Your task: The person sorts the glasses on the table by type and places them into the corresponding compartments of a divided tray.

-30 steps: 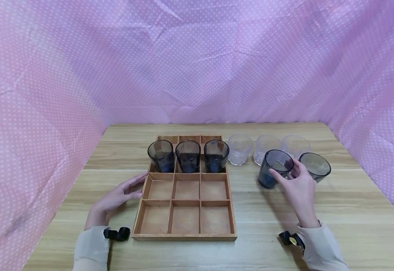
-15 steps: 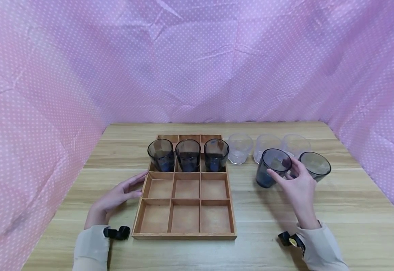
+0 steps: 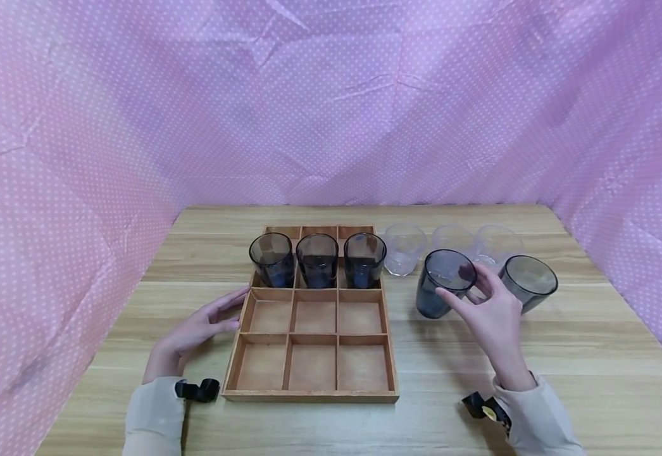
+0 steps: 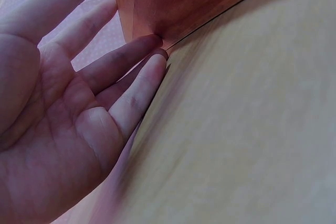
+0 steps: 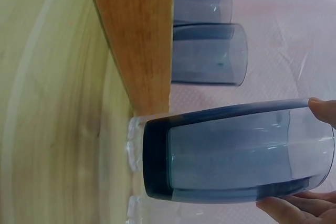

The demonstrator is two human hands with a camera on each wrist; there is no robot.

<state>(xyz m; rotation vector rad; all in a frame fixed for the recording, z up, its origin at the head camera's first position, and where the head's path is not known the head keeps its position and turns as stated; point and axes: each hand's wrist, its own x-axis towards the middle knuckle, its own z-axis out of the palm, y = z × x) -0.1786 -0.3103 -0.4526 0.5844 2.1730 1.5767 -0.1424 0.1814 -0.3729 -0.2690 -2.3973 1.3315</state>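
Observation:
My right hand pinches a smoky grey drinking glass near its rim, thumb on one side and fingers on the other. The right wrist view shows this glass with its dark thick base clear of the wooden table. Along the left side of a wooden compartment tray, my left hand rests with straight fingers. Up close in the left wrist view, its fingertips touch the tray's outer wall. Inside the tray, three grey glasses stand in one row, while the two rows nearer me hold nothing.
Another grey glass stands on the table right of my right hand. Behind the held glass are three clear glasses in a row, the left one close to the tray. A pink dotted cloth hangs around the table.
My right hand has carried the grey glass leftward, toward the tray and away from the other grey glass. My left hand and the tray stay where they were.

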